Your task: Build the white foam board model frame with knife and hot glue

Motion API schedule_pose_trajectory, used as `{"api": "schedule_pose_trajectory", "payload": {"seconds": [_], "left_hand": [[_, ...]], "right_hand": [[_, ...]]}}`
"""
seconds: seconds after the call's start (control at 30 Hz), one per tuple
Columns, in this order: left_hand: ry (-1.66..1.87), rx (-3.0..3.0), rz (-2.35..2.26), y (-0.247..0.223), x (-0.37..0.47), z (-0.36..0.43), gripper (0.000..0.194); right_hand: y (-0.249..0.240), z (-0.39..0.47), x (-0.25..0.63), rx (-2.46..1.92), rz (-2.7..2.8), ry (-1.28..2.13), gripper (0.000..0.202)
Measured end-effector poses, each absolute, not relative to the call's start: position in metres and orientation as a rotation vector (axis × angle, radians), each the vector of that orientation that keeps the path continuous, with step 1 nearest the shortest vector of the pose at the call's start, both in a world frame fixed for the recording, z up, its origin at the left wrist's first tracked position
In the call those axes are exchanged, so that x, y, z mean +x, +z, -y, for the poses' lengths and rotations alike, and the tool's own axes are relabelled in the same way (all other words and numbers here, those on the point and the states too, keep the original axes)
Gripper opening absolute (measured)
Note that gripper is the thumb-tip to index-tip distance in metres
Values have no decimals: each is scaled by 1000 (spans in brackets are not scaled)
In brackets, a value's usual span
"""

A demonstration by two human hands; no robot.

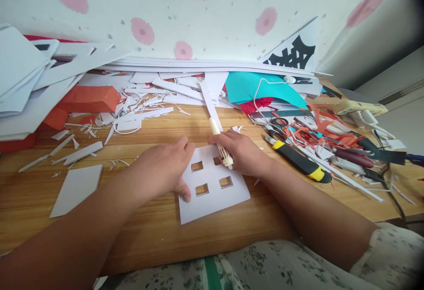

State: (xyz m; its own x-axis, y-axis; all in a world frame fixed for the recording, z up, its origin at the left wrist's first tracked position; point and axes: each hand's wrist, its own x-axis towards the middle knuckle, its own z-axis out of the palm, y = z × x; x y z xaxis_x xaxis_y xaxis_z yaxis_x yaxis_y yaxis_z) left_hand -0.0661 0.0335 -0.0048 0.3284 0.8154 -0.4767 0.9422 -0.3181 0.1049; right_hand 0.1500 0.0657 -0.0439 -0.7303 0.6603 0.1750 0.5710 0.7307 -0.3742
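Note:
A white board with several small rectangular cut-outs lies on the wooden table in front of me. My left hand grips its left side, the thumb pressed on the face near the edge and the fingers bent at the upper corner. In my right hand is a cream multi-colour pen, slanted over the board's upper right part, its end with the coloured sliders pointing toward me. The pen and hand partly cover one cut-out. Most fingers of the right hand are hidden under it.
To the right lie a yellow-black utility knife, scissors and red paper scraps. White offcuts, a turquoise sheet and orange blocks fill the back. A small white board piece rests at left.

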Motion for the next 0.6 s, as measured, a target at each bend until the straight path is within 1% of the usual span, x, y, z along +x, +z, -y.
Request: {"api": "schedule_pose_trajectory", "payload": {"seconds": [0.07, 0.17, 0.23, 0.3, 0.37, 0.47, 0.53, 0.6], "left_hand": [[-364, 2202, -1526, -1, -76, -39, 72], [-45, 2070, -1469, 2, -94, -51, 58], [210, 1949, -1473, 1, -104, -57, 60], [352, 1880, -1521, -4, -107, -60, 59], [278, 1912, -1586, -11, -106, -60, 53], [-6, 2094, -1637, -17, -98, -57, 47], [-126, 2182, -1655, -17, -92, -53, 46], [-170, 2200, -1662, -14, -86, -48, 48]], "right_hand": [[-43, -67, 155, -893, 2573, 454, 35], [-37, -72, 171, -844, 2405, 539, 33], [-31, -78, 187, -906, 2282, 544, 31], [-26, -87, 205, -1055, 2165, 442, 31], [-24, -97, 223, -1275, 2063, 272, 36], [-26, -111, 242, -1642, 1957, 9, 46], [-30, -117, 248, -1806, 1933, -112, 48], [-34, -121, 249, -1869, 1976, -164, 48]]}}
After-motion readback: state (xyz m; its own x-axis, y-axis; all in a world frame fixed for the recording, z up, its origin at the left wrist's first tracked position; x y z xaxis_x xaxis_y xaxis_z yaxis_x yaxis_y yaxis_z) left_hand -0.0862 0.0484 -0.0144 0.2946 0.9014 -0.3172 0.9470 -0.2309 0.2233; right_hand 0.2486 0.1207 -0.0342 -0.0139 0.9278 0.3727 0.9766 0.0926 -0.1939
